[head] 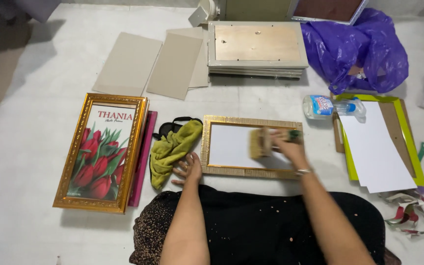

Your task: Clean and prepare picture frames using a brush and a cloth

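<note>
The right hand (285, 145) is closed around a brush (262, 142) w/ pale bristles, on the white panel of a small gold frame (251, 171) at centre of the picture. The left hand (189, 169) lies flat, fingers spread, on the surface just left of this frame, touching a yellow-green cloth (172, 147). At left lies a bigger gold frame (69, 162) w/ red tulips picture. At right, a spray bottle (330, 107) near a green frame (410, 137).

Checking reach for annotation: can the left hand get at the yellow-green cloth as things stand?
Probably yes. The left hand rests open on the floor right beside the yellow-green cloth, nothing lying between them; the right hand holds the brush over the gold frame.
</note>
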